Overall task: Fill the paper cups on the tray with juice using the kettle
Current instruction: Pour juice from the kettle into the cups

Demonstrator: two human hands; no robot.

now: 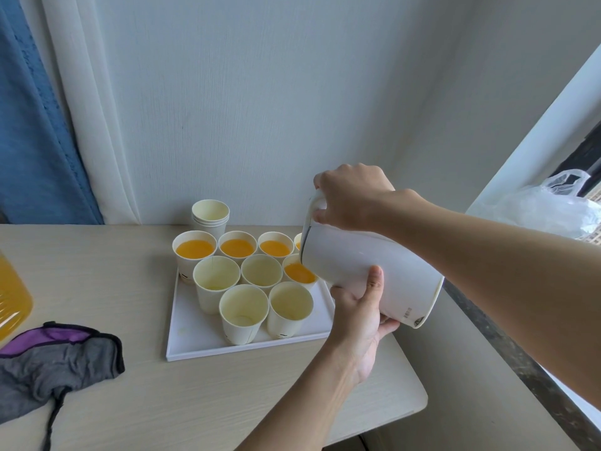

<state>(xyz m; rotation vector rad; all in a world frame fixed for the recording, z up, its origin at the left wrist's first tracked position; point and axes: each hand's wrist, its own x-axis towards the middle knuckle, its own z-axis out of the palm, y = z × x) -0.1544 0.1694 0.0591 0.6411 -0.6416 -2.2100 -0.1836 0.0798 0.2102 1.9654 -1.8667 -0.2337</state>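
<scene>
Over the right side of the tray [195, 340], I'm tilting the kettle [364, 271], my right hand [351, 196] gripping its handle [317, 203], my left hand [361, 307] curling round its base, spout hanging above a cup [286, 262] of juice [300, 275].

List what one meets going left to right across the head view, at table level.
From the left: juice bottle → grey and purple cloth → white tray → white kettle → plastic bag on the sill.

Bare forearms [487, 255] (both); left hand [361, 307]; right hand [351, 196]
</scene>
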